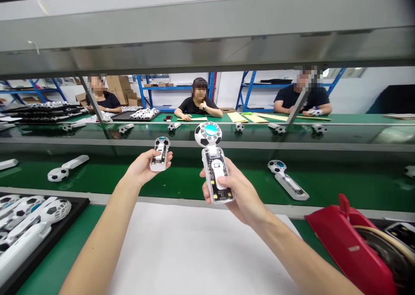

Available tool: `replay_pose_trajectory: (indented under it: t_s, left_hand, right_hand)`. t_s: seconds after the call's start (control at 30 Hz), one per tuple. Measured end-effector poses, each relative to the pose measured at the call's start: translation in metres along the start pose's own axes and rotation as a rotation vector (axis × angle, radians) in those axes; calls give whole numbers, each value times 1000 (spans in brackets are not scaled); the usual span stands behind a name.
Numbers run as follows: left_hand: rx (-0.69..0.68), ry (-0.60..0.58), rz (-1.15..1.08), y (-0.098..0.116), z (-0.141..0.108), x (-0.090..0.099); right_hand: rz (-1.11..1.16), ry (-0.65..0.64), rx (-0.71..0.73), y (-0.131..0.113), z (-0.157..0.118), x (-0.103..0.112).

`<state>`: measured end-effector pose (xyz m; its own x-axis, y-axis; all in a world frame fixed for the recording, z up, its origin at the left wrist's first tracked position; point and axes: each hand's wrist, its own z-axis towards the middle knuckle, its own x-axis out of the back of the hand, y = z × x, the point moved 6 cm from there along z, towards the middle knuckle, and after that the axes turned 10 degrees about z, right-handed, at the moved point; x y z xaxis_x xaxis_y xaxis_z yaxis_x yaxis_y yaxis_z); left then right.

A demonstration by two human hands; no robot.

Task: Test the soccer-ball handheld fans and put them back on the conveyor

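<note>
In my right hand is a handheld fan with a round soccer-ball head, a blue disc at its centre and a clear-fronted handle showing a dark circuit board. My right thumb presses on the white piece on that handle. My left hand grips a second fan of the same kind, farther off over the green conveyor belt, its thumb also on the handle front. Both fans are held with their heads up. Under my forearms lies a white sheet.
More fans lie on the green belt, one fan to the right. A black tray of fans stands at the left, a red bag at the right. Several people sit across the line, below a low metal beam.
</note>
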<state>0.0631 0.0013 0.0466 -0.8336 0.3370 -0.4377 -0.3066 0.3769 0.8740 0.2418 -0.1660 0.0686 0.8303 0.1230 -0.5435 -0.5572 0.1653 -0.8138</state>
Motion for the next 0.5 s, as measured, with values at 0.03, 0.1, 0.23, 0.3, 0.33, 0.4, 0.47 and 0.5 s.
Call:
replay_pose_trajectory:
  t_s: [0.03,0.1,0.23,0.3,0.33,0.4,0.47,0.5]
  left_hand:
    - [-16,6,13,3,-4,-2]
    - [-58,15,40,9,-13,-7]
    - [-112,8,87,19,-26,-16]
    - [-123,16,114,22,-31,-19]
    - [-129,24,126,23,-33,-20]
    - [-149,24,147,25,-37,-22]
    - [-170,14,164,27,-39,-23]
    - [-175,10,170,27,-40,-24]
  right_hand:
    - [2,-3,4,-1,0,0]
    - [6,-11,16,-3,-1,1]
    - [25,-14,23,-6,-2,1]
    - [27,-8,11,-6,-2,0]
    - [28,-4,3,-7,-3,0]
    - [34,-15,-4,-7,-3,0]
    - [41,-45,-7,-7,-3,0]
    - [41,-65,-14,-7,-4,0]
